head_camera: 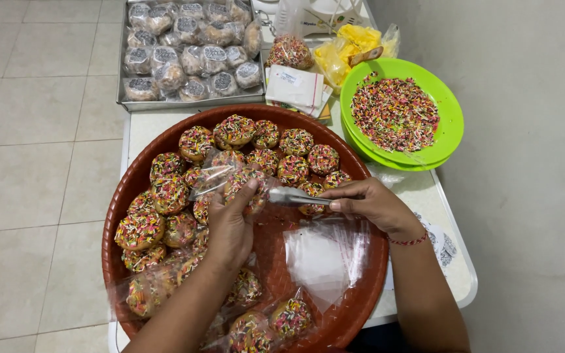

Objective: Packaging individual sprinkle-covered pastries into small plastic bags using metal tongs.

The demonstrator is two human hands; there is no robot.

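My left hand (230,225) grips a clear plastic bag (220,176) with a sprinkle-covered doughnut (243,186) at its mouth, over a big round reddish-brown tray (367,274). My right hand (371,202) holds metal tongs (292,195) that point left into the bag. Several more sprinkled doughnuts (295,167) lie loose across the tray's back and left side. Bagged doughnuts (289,317) rest along the tray's near edge. A stack of empty clear bags (325,258) lies on the tray under my right wrist.
A green bowl (449,131) of coloured sprinkles stands at the right. Behind the tray a metal pan (125,103) holds several wrapped doughnuts. A bag of sprinkles (289,51), yellow packets (354,42) and paper slips (295,85) sit at the back. The white table (452,261) borders tiled floor on the left.
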